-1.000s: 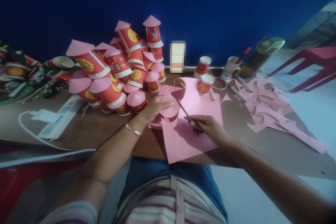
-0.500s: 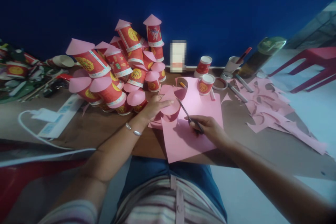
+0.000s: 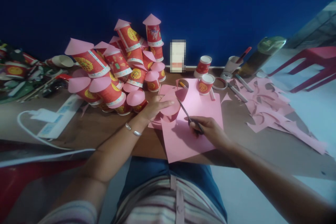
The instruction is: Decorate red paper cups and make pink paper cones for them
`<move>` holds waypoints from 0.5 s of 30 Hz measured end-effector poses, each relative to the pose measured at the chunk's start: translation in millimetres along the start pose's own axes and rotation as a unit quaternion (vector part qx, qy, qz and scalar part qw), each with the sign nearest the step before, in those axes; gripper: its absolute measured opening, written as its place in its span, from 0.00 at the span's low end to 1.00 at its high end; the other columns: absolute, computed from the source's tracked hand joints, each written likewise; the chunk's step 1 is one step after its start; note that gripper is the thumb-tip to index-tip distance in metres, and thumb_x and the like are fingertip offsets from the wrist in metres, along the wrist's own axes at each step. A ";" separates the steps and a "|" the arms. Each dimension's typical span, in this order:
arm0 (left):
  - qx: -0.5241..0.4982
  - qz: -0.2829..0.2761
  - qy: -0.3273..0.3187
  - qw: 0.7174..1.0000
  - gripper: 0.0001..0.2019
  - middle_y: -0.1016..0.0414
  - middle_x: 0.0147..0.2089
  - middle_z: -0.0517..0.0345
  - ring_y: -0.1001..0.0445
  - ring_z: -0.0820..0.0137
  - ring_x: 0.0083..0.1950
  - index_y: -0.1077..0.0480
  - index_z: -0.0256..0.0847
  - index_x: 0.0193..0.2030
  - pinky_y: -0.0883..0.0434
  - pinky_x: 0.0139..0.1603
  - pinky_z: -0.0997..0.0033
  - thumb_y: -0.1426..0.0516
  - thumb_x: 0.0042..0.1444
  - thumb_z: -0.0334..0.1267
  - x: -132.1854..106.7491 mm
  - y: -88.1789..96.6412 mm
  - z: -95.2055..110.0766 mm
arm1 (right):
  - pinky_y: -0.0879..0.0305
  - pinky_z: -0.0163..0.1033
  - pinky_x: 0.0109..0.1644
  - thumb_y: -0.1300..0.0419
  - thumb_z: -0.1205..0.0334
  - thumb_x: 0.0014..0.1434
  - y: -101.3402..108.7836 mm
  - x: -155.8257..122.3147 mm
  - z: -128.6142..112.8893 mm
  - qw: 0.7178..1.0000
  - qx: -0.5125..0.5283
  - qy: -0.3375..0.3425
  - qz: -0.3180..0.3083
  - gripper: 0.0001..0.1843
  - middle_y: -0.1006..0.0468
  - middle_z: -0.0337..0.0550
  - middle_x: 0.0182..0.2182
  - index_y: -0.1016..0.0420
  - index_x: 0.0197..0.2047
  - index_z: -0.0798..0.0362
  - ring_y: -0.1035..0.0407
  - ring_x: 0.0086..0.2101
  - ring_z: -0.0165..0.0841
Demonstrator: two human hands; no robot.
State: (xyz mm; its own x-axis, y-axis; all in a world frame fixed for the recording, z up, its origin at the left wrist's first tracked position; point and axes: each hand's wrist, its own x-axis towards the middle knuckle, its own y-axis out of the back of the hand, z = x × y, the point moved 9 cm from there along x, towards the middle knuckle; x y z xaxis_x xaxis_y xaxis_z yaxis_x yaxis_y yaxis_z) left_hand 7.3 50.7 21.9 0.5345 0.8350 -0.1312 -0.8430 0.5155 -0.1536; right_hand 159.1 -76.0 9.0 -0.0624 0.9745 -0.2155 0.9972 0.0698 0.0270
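My left hand grips a partly cut piece of pink paper, its thumb lying across the top. My right hand is closed round the dark handles of a pair of scissors. The scissors' blades point up and left, with their tips at the paper's curved right edge. Beneath both hands a large pink sheet lies flat, one corner close to the table's front edge. Other pink paper pieces are partly hidden under my left hand.
On the left stand stacked red paper cups with pink cone tops. A white power strip lies nearer me. Red cups, a tape roll and a bottle stand behind. Pink scraps cover the right side.
Almost nothing differs. The held paper and its curved edge have shifted very slightly, while both hands keep their hold and place.
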 end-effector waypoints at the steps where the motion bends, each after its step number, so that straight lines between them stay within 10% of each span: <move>1: 0.001 0.000 -0.003 1.000 0.18 0.17 0.39 0.48 0.21 0.63 0.39 0.19 0.34 0.40 0.27 0.43 0.66 0.28 0.45 0.44 0.2 0.1 0.3 | 0.37 0.38 0.30 0.33 0.38 0.55 -0.3 -0.4 -0.5 1.000 0.000 0.001 0.000 0.32 0.30 0.36 0.23 0.18 0.49 0.59 0.37 0.24 0.28; 15: 0.014 -0.037 0.030 0.999 0.20 0.16 0.37 0.47 0.20 0.64 0.36 0.18 0.34 0.41 0.26 0.40 0.67 0.27 0.43 0.44 -1.2 -2.5 -5.3 | 0.36 0.37 0.31 0.33 0.41 0.58 0.9 -0.5 5.1 1.000 -0.015 0.004 -0.009 0.29 0.28 0.38 0.25 0.18 0.51 0.58 0.36 0.25 0.29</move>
State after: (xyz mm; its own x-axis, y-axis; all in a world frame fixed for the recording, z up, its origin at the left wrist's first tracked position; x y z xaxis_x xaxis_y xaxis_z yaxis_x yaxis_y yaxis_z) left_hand 9.1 47.4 17.3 0.5966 0.7822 -0.1796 -0.8026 0.5807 -0.1368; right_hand 160.2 -77.5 4.1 -0.0799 0.9749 -0.2077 0.9943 0.0926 0.0525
